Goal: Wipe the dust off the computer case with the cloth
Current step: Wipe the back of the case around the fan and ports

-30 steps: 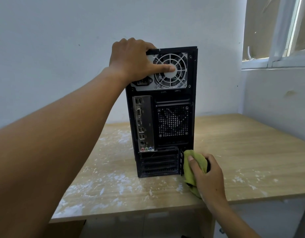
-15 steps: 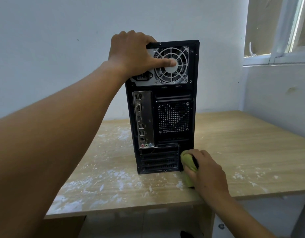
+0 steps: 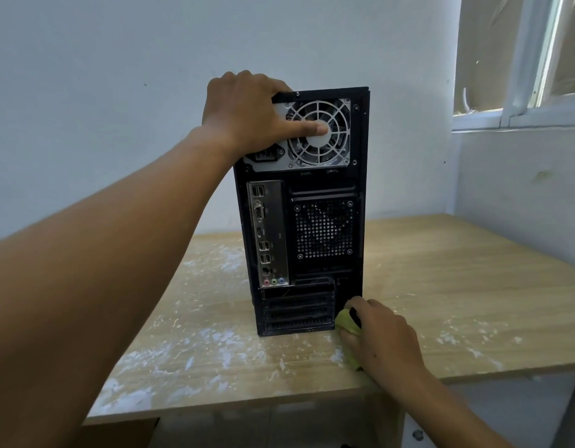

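The left forearm reaches in from the lower left, and the left hand (image 3: 244,121) grips the top rear corner of the computer case (image 3: 325,185), fingers curled over the top edge and thumb laid flat across the hub of the round wire fan grille (image 3: 325,108). That hold is the same as a second ago. The case is a tall black metal box standing upright on the table (image 3: 457,286) with its back panel toward the camera. The panel carries a grey port plate (image 3: 273,234) on its left, a square perforated vent (image 3: 325,229) to the right of that, and slotted expansion covers below. The tabletop is pale wood-grain board, smeared with chalky white dust patches (image 3: 215,347) in front of and left of the case. At the case's bottom right corner sits the soft yellow-green cloth (image 3: 344,321), bunched and pressed against the panel. Less of it shows than a second ago, when a wide fold hung free. The right hand (image 3: 384,339) clutches it, fingers curled round the wad with knuckles up and the wrist angled in from the lower right. Beyond, a white window frame (image 3: 519,92) meets the plain painted wall (image 3: 118,92).
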